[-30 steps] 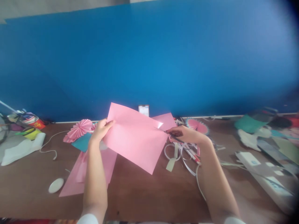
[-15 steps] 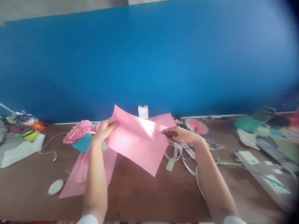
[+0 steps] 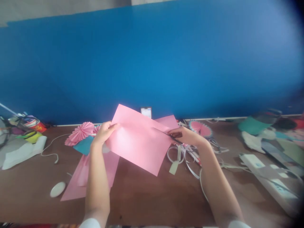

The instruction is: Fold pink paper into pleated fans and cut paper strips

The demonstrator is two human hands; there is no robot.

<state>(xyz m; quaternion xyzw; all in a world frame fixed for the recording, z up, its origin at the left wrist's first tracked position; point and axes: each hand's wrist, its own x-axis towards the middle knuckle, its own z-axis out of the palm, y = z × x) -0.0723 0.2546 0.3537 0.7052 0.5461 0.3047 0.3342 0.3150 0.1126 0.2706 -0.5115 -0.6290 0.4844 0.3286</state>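
A pink sheet of paper (image 3: 140, 142) is held tilted above the brown table. My left hand (image 3: 104, 132) pinches its left edge, thumb on top. At the sheet's right side, my right hand (image 3: 184, 135) is closed round dark scissors (image 3: 175, 139), whose blades reach onto the paper. Another pink piece (image 3: 167, 121) shows behind the sheet, partly hidden. Under my left forearm lie more pink paper (image 3: 74, 186) and a teal piece (image 3: 83, 145).
Pleated pink fans (image 3: 82, 133) lie at the left, a pink and blue one (image 3: 200, 129) at the right. A white oval object (image 3: 57, 189), a power strip (image 3: 268, 180), loose paper strips (image 3: 174, 167) and a small screen (image 3: 146, 112) are also on the table (image 3: 152, 202).
The pink sheet has tilted and flattened, with its upper edge now straighter and its lower corner slightly higher. The scissor blades show more over the paper. Both hands keep their hold.
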